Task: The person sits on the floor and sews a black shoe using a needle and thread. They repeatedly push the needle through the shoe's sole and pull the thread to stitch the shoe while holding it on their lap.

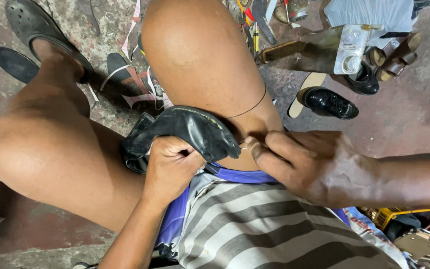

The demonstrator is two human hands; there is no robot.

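From the head view we look down on our own lap. Our left hand (171, 167) is curled shut around the black shoe (185, 130), clamping it between our bare thighs, with the shoe's leather upper bulging above the knuckles. Our right hand (308, 164) comes in from the right edge with its fingers (262, 149) pressed together in a pinch on something very small at the shoe's edge; we cannot make out what it is. A thin dark thread (252, 107) curves from that pinch across our right thigh. Our striped shirt (274, 231) fills the bottom of the view, over blue shorts (175, 224).

On the concrete floor (399, 119) beyond our knees, near the upper right corner, a glossy black dress shoe (328, 102) lies beside a pale insole (307, 88), with a second black shoe (363, 79) just behind it. A clear plastic package (350, 48) rests on a brown block, and hand tools (255, 25) are scattered near the top edge.
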